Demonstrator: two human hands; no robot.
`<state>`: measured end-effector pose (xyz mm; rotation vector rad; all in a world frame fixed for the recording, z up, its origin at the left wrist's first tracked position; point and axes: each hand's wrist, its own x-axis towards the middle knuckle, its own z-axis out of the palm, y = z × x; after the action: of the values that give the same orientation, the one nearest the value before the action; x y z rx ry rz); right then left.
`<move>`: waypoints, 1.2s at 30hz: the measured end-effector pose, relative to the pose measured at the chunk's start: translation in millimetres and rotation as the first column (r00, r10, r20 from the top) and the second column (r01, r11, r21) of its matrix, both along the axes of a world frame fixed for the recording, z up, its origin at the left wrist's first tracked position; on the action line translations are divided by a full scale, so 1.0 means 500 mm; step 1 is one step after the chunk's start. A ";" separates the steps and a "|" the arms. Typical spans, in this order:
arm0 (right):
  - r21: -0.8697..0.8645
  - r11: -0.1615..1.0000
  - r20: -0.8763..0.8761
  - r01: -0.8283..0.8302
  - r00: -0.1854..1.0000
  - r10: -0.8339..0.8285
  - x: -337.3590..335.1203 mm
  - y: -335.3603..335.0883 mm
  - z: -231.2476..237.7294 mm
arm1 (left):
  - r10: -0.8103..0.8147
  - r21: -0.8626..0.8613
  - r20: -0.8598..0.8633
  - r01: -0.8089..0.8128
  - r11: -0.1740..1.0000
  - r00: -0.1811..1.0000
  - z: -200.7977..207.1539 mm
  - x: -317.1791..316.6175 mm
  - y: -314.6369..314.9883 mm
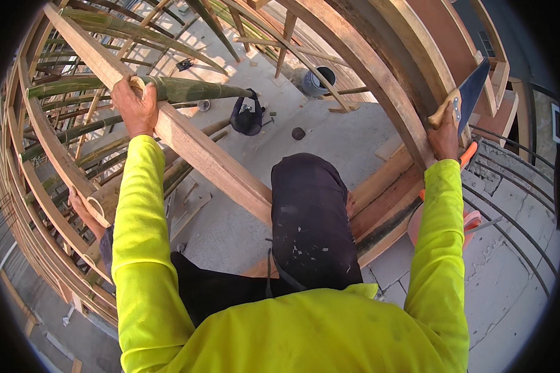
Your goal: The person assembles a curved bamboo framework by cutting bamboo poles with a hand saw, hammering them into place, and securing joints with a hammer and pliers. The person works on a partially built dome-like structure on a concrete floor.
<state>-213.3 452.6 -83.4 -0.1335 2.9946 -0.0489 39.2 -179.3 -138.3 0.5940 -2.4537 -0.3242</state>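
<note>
1. head view: the right hand has its fingers closed around the saw's handle, blade slanting up and rightward beside the curved timber.
2. the beam runs from upper left toward the middle; the left hand, nearer it, has fingers curled over it beside the bamboo.
3. dark bucket beyond, pink bucket by the right sleeve; contents unclear.
</note>
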 end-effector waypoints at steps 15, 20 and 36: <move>-0.729 0.682 -0.085 -0.064 0.996 0.002 0.257 -0.088 0.320 | -0.005 -0.010 0.092 0.006 1.000 0.996 0.004 -0.008 -0.004; -0.862 0.489 -0.336 -0.130 0.870 -0.361 0.302 0.044 0.437 | -0.012 0.070 0.187 -0.001 0.998 0.982 -0.012 0.046 -0.035; -0.417 0.797 0.087 0.436 0.892 -0.443 0.397 0.423 0.271 | -0.014 -0.218 0.420 0.116 0.969 0.907 -0.027 0.025 -0.062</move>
<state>-14.9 664.3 52.2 0.5281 2.9039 -0.7594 51.6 -210.4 -152.0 0.5161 -2.8706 0.0879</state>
